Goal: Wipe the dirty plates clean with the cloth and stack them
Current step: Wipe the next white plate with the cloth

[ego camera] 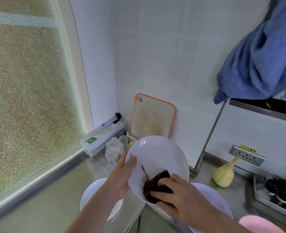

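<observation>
My left hand point(122, 177) grips the left rim of a white plate point(159, 153), tilted up above the counter, thumb on its inner face. My right hand point(181, 197) presses a dark brown cloth point(155, 184) against the plate's lower part, fingers curled over the cloth. A brown streak runs across the plate above the cloth. Beneath my left arm a white plate point(91, 190) lies on the counter. Another pale plate point(213, 199) with dark specks lies to the right, partly hidden by my right hand.
An orange-edged cutting board point(153, 118) leans on the tiled wall. A wrap dispenser box point(102, 137), a plastic bag point(113, 148) and a glass sit in the corner. A yellow gourd point(223, 175), a tray of items point(276, 192) and a pink plate point(260, 224) lie right. A blue towel point(263, 61) hangs above.
</observation>
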`<state>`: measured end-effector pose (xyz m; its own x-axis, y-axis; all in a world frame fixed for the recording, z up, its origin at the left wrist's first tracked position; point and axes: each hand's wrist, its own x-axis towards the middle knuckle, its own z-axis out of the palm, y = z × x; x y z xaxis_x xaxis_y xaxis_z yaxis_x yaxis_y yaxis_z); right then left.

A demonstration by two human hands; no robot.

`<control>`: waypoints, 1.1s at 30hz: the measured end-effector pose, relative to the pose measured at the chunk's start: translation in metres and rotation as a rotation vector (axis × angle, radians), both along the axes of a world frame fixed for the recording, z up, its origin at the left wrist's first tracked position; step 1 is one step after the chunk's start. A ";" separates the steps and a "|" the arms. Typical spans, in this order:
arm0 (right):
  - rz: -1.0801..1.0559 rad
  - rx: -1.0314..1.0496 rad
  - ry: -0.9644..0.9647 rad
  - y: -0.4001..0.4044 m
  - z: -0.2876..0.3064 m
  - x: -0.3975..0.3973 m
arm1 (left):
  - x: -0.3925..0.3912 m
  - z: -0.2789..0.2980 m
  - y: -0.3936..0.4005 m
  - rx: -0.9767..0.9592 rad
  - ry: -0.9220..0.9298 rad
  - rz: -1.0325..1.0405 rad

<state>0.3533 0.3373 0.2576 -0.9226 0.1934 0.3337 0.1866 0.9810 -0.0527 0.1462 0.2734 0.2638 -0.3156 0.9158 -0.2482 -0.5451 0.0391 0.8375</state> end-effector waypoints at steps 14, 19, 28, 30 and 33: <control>-0.272 0.342 0.230 0.068 0.008 -0.017 | 0.013 0.005 0.007 -0.054 0.069 -0.127; -0.254 0.243 0.180 0.044 0.002 -0.043 | 0.027 0.008 0.010 -0.043 0.068 -0.129; -0.624 0.227 0.007 0.043 -0.003 -0.011 | 0.021 -0.003 0.001 -0.052 0.039 -0.064; -0.665 0.188 0.013 0.032 -0.006 -0.006 | 0.021 -0.006 0.000 -0.058 0.040 -0.045; -0.604 0.147 0.023 0.009 -0.016 0.003 | 0.013 -0.010 0.002 -0.062 0.032 -0.015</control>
<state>0.3564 0.3468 0.2416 -0.6569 0.6294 0.4151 0.7113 0.6999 0.0645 0.1594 0.2750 0.2542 -0.3102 0.9037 -0.2951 -0.5173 0.1000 0.8499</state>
